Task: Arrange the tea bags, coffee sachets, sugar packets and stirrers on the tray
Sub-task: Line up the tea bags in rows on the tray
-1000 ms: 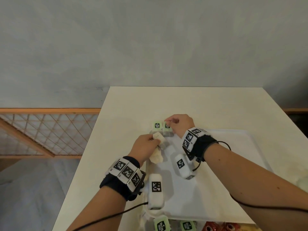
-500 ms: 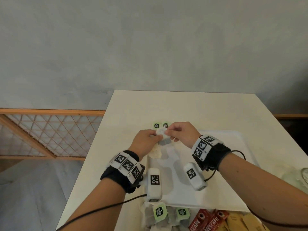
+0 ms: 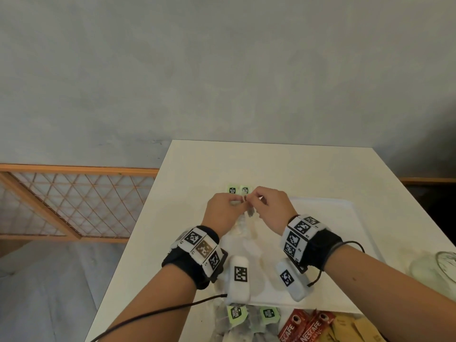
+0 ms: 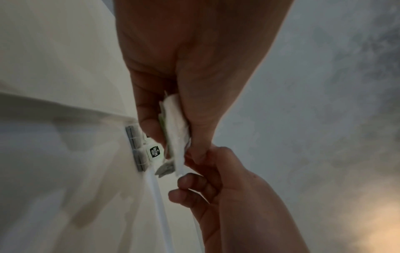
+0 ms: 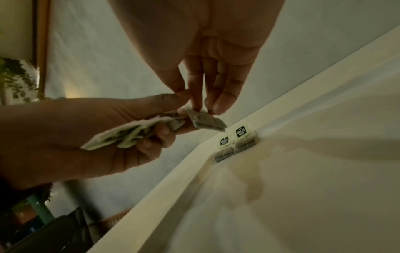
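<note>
We are holding a small bundle of tea bags (image 5: pixel 129 135) in our left hand (image 3: pixel 222 213), fingers curled round it, above the far left corner of the white tray (image 3: pixel 345 218). Our right hand (image 3: pixel 271 211) is pinching the top tea bag (image 5: pixel 205 121) off that bundle between thumb and fingertips (image 5: pixel 223 106). Two placed tea bags (image 5: pixel 236 145) are lying side by side against the tray's far rim, green tags (image 3: pixel 238 190) pointing outward. These bags are looking feather-light, limp and papery, so we are judging that a soft pinch at a corner or folded edge suits them; squeezing hard could tear the paper, and the thin strings could snag neighbours. More tea bags (image 3: pixel 249 317), red Nescafe sachets (image 3: pixel 306 329) and brown packets (image 3: pixel 357 329) are waiting on the table (image 3: pixel 271 164) at the tray's near edge.
</note>
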